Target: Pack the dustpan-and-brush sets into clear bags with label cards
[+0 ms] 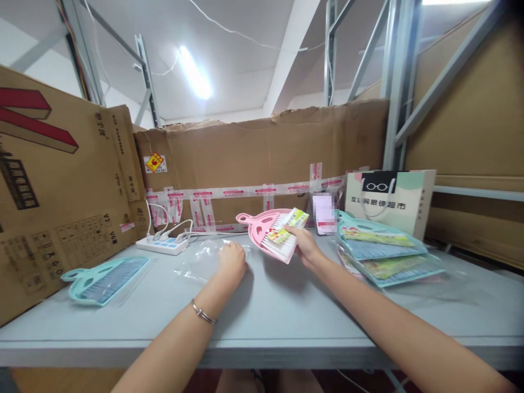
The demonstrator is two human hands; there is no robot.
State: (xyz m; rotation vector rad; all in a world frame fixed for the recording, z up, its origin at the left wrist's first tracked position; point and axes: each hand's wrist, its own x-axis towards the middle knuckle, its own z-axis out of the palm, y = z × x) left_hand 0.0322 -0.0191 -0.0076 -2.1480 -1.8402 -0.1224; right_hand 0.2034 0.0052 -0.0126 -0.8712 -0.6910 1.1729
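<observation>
A pink dustpan [257, 232] with a white-bristled brush and a yellow-green label card is held above the table by my right hand [305, 245], which grips its right edge. To the left, my left hand [232, 261] is closed at a clear plastic bag [204, 261] that lies crumpled on the table; its fingertips are turned away from view. At the far left lies a teal dustpan [107, 279] with a brush, in clear wrapping. Several wrapped teal dustpans [382, 248] are stacked at the right, with some pink showing underneath.
A white power strip [162, 244] with plugged-in cables sits at the back left. Against the back cardboard [245, 158] leans a phone [325, 213], and a paper shopping bag [391, 204] stands behind the stack. A large carton [61, 218] borders the table [286, 322] on the left.
</observation>
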